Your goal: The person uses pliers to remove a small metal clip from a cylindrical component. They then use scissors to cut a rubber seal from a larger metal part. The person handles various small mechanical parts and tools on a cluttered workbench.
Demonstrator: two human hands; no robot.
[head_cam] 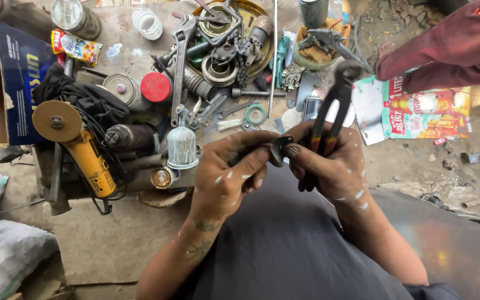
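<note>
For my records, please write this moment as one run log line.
left hand: pinches small metal part | right hand: holds pliers, touches same part | nearby: yellow angle grinder, adjustable wrench

My left hand (230, 175) pinches with thumb and forefinger just beside my right hand (334, 164), whose fingers curl closed, both forearms angled inward.

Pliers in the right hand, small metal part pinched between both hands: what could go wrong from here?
1. The small metal part is held only by fingertips of the left hand and right hand; it could slip and vanish among the cluttered tools.
2. The right hand also grips the pliers, so its hold on either may be weak.
3. The angle grinder lies near the left forearm; its cable might snag.
</note>
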